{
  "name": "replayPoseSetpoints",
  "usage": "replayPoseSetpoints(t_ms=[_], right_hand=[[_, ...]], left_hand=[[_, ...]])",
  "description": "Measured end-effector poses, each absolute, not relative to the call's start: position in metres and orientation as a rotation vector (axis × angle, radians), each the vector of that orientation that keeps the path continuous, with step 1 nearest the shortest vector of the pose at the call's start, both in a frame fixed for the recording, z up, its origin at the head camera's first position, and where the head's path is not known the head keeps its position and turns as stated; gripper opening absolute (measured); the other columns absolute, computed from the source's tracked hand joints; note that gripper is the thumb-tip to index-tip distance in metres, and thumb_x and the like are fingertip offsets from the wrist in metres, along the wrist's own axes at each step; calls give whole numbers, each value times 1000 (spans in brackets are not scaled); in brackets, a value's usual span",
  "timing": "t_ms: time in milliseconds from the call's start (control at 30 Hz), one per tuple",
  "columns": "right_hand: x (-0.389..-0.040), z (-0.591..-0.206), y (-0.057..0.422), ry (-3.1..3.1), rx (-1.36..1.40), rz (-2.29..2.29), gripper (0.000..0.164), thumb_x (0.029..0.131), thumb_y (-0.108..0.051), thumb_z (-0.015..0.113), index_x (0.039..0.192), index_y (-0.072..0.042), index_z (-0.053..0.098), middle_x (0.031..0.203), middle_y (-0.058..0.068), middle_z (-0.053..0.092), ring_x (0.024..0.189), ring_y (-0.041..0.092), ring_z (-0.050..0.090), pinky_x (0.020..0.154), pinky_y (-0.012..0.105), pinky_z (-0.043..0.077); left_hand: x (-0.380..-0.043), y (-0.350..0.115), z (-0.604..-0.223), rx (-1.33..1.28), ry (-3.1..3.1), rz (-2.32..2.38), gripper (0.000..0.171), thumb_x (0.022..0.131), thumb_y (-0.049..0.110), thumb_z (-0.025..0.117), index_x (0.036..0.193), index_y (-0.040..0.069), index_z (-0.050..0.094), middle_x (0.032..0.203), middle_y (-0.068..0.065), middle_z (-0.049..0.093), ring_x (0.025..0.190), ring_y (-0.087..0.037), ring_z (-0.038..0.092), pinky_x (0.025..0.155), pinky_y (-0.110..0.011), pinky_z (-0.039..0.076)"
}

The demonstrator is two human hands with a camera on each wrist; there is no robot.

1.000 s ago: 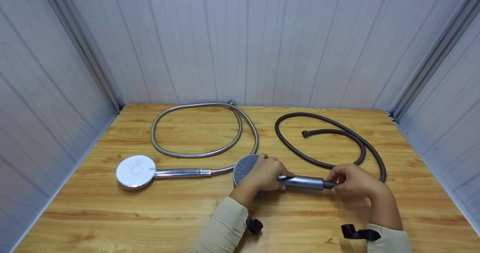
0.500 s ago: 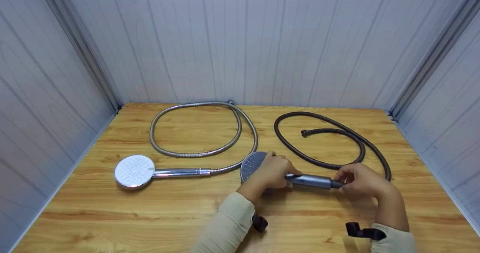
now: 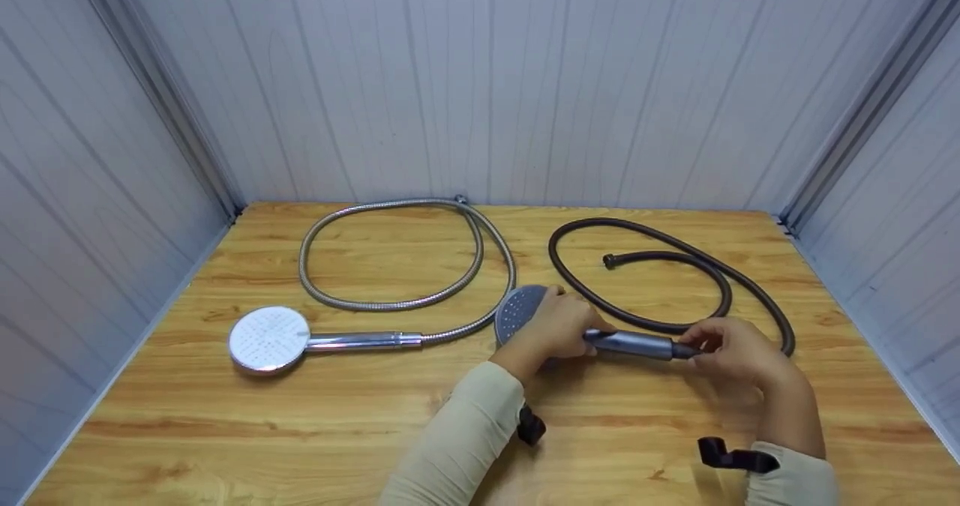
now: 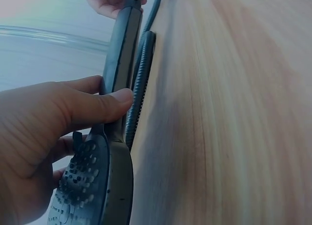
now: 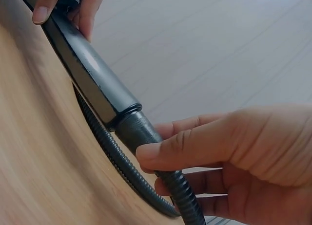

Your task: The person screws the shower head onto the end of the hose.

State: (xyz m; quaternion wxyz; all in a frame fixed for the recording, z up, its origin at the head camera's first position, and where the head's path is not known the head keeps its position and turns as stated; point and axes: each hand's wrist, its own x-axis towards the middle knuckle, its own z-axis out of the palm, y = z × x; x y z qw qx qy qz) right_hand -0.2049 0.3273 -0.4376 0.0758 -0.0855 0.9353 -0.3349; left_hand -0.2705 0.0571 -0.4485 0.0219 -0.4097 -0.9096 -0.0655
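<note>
In the head view my left hand (image 3: 561, 327) holds a dark grey shower head (image 3: 517, 312) around its neck, the nozzle face turned up and left. The left wrist view shows the thumb pressed across the handle (image 4: 121, 54). At the handle's lower end, my right hand (image 3: 739, 352) pinches the dark hose connector (image 5: 139, 130) between thumb and fingers. The connector meets the handle end; a thin dark ring shows at the joint in the right wrist view. From there the black hose (image 3: 600, 222) loops behind the hands to a free end fitting (image 3: 609, 261).
A chrome shower head (image 3: 268, 339) with a white face lies at the left, joined to a coiled silver hose (image 3: 303, 262). The wooden table (image 3: 300, 446) is bounded by pale panel walls (image 3: 480, 101) at the back and both sides.
Both hands have shifted right and slightly away from the table's front, carrying the grey shower head and connector. The right side of the black hose loop has moved right with them.
</note>
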Motion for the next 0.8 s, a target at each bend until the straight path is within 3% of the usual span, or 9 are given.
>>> replayPoseSetpoints(t_ms=[300, 800], right_hand=[[-209, -447, 338, 2851, -262, -1004, 20, 82, -5, 74, 103, -6, 73, 95, 6, 66, 84, 21, 57, 72, 38, 47], [-212, -454, 336, 2823, -243, -957, 20, 83, -7, 75, 102, -4, 72, 94, 6, 66, 87, 22, 59, 77, 41, 48]], left_hand=[[-281, 68, -453, -1257, -2821, -150, 44, 80, 32, 80, 121, 41, 68, 114, 20, 67, 113, -14, 58, 102, -43, 31], [-289, 71, -464, -1269, -2876, -226, 43, 80, 32, 80, 121, 39, 68, 115, 20, 67, 114, -13, 57, 109, -42, 28]])
